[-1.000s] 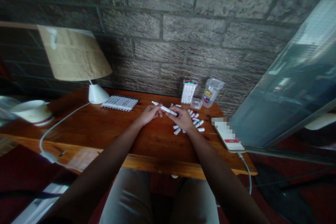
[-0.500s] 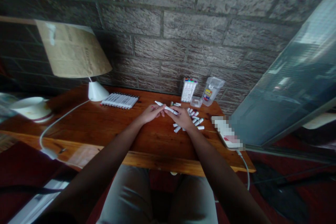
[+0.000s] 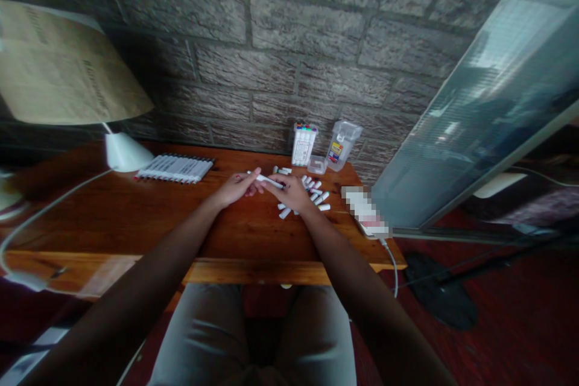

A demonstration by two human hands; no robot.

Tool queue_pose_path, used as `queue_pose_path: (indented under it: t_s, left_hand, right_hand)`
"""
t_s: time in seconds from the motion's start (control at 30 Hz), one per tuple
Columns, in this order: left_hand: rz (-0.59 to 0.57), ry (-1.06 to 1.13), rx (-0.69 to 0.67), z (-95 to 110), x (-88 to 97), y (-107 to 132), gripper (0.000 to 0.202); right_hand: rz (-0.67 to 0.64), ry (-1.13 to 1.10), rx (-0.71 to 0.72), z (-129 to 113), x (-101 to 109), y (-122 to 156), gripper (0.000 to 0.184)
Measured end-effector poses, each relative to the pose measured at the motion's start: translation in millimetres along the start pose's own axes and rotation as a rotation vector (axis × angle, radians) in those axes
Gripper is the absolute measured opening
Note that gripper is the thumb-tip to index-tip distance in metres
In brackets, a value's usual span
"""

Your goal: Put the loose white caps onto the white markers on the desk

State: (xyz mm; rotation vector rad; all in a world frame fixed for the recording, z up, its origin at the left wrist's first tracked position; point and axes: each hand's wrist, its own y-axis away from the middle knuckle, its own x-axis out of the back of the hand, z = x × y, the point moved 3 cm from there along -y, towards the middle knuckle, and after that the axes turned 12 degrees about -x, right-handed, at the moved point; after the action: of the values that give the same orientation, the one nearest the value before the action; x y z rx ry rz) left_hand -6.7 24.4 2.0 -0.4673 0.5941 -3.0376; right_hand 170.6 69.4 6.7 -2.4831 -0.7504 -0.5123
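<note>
Loose caps (image 3: 316, 198) beside held marker (image 3: 266, 180)

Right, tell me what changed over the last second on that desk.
Mostly the view swung: everything slid left in frame. The left hand and right hand kept holding the same white marker between them, fingers pinching it. The loose markers, row of markers and lamp stayed put.

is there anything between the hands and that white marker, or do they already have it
Nothing visible stands between them: the left hand and the right hand both grip the white marker, held just above the wooden table.
</note>
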Motion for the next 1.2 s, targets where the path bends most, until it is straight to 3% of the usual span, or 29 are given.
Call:
queue_pose_path:
  t_s: [0.23, 0.47, 0.83, 1.2]
  left_hand:
    - [-0.022, -0.019, 0.005, -1, 0.0, -1, 0.07]
    - [0.009, 0.078, -0.004, 4, -3.3, 2, 0.064]
    - [0.036, 0.176, 0.012, 8, -0.6, 4, 0.053]
    - [0.152, 0.38, 0.056, -6, 3.1, 1, 0.048]
  right_hand:
    - [-0.013, -0.011, 0.005, 4, -1, -1, 0.034]
    - [0.068, -0.006, -0.028, 4, 0, -1, 0.031]
    - [0.005, -0.027, 0.0, -4, -1, 2, 0.03]
    - [0.081, 0.032, -0.055, 3, -1, 0, 0.038]
